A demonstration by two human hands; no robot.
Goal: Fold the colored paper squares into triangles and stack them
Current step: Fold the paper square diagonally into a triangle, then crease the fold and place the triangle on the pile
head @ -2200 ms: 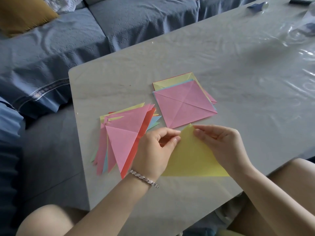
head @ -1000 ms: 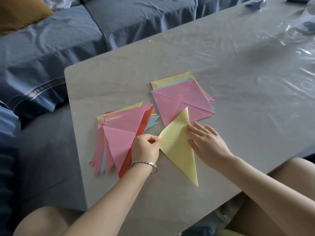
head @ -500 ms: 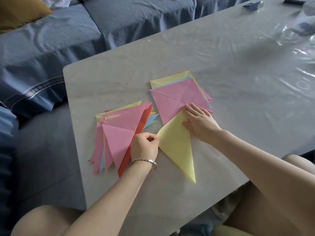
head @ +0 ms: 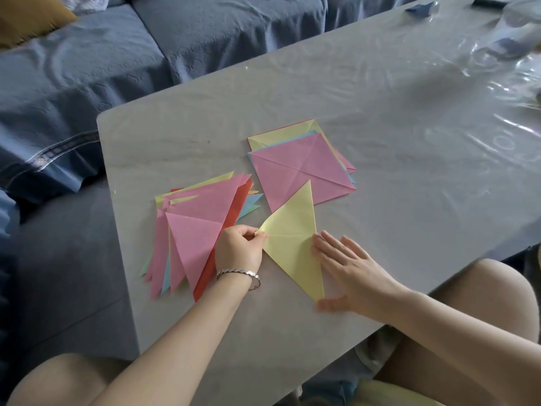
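1 yellow triangle [head: 292,253]: folded, needs sharp crease.
L hand [head: 238,249]: pinches its corner.
R hand [head: 351,268]: fingers straight, flat at edge; slide firmly along fold.

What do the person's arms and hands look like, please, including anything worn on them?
No sleeves or gloves show on either arm. The left hand has a silver-coloured bracelet with a twisted, linked look at its wrist. The right hand shows no ring, watch or band on the side in view.
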